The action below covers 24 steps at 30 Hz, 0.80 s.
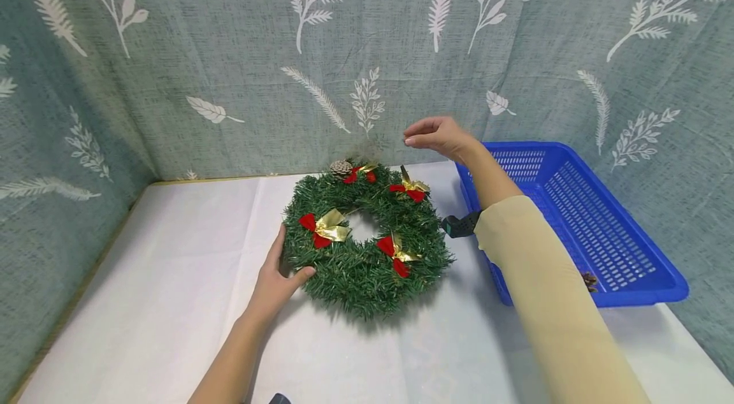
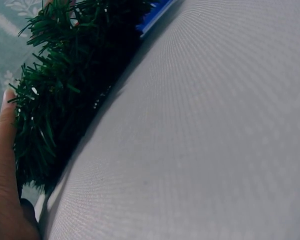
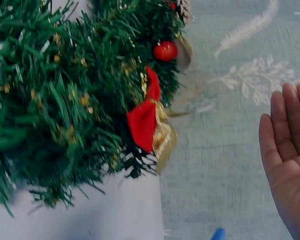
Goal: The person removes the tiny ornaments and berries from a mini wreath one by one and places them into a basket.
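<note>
A green artificial Christmas wreath [image 1: 413, 283] lies on the white-covered table, with several red-and-gold bows around its ring, one of them a bow [image 1: 395, 252] near the front. A pine cone [image 1: 341, 167] and a red ball [image 3: 165, 51] sit at its far side. My left hand [image 1: 274, 280] holds the wreath's left edge, thumb over the front-left part and fingers along the outer side. Raised beyond the far right of the wreath is my right hand [image 1: 440, 135], with nothing in it; its fingers look fairly straight and side by side in the right wrist view.
To the right stands a blue plastic basket [image 1: 636, 297] with perforated sides, passing partly behind my right forearm. A brown pine cone [image 1: 589, 279] shows inside near its front. A grey-green curtain [image 1: 241, 85] with white leaf prints hangs behind the table [image 1: 189, 264].
</note>
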Each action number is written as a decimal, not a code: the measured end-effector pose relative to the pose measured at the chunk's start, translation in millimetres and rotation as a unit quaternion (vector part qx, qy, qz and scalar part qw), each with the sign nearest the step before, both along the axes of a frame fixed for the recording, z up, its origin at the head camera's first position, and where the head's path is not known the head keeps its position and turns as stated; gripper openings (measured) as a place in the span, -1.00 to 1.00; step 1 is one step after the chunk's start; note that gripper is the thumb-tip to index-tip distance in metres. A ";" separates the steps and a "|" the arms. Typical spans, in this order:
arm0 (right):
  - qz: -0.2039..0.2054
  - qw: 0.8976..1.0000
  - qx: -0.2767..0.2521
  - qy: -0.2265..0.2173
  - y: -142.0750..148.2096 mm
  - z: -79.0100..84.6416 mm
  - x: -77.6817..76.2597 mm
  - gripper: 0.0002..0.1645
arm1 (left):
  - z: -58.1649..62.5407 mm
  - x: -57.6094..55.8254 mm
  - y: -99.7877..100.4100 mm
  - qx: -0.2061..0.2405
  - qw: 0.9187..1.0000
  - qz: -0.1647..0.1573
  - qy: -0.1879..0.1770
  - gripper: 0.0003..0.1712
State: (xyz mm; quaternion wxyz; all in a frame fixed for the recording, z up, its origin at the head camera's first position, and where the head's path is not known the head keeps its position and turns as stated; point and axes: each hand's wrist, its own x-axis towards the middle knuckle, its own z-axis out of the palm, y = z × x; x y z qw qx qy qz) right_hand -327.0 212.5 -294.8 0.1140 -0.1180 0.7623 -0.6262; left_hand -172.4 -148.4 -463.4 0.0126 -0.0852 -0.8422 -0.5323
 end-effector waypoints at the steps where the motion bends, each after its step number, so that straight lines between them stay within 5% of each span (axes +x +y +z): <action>1: 0.004 1.000 0.002 0.000 -2.2 -0.6 0.0 -0.63 | -0.1 0.0 0.0 0.000 1.000 0.000 0.001 0.18; 17: -0.001 1.000 -0.004 0.008 -29.7 -22.6 -1.8 -0.77 | 1.3 0.0 1.8 -0.001 1.000 -0.001 0.005 0.18; 24: 0.003 1.000 -0.009 0.016 -40.3 -36.0 -2.6 -0.67 | -0.2 -0.2 0.3 0.002 1.000 0.001 0.008 0.19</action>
